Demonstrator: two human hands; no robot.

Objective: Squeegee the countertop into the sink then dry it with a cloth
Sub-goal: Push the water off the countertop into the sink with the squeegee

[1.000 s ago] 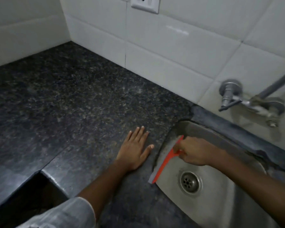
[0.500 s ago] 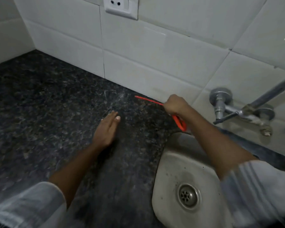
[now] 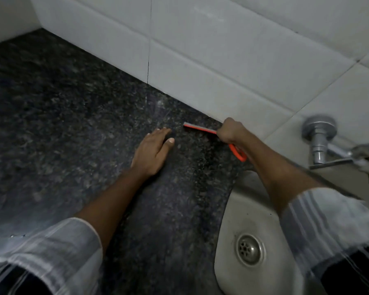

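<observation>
Fingers (image 3: 227, 129) of the right hand (image 3: 229, 130) are curled tight around the handle of the orange squeegee (image 3: 202, 129), fist-like, with the handle's looped end sticking out below the wrist. Its blade end lies on the dark speckled tabletop (image 3: 73, 124), close to the foot of the white tiled wall (image 3: 222, 71), and its long axis runs roughly left to right, from the blade tip near the left hand across to the fist. The left hand (image 3: 151, 152) lies flat on the tabletop with its fingers spread loosely and holding nothing; its fingertips sit just beside the blade tip but apart from it.

The sink (image 3: 232, 220) lies nearer the person and to the right of the blade, so the coming stroke looks like a pull toward the body and rightward, with the blade kept crosswise to that path. Only the right hand is placed to do it. The right forearm already crosses over the sink's far rim, which may cramp the pull. A metal tap (image 3: 319, 141) stands on the wall to the right, well clear of the blade. No cloth can be seen, so drying seems a later step.
</observation>
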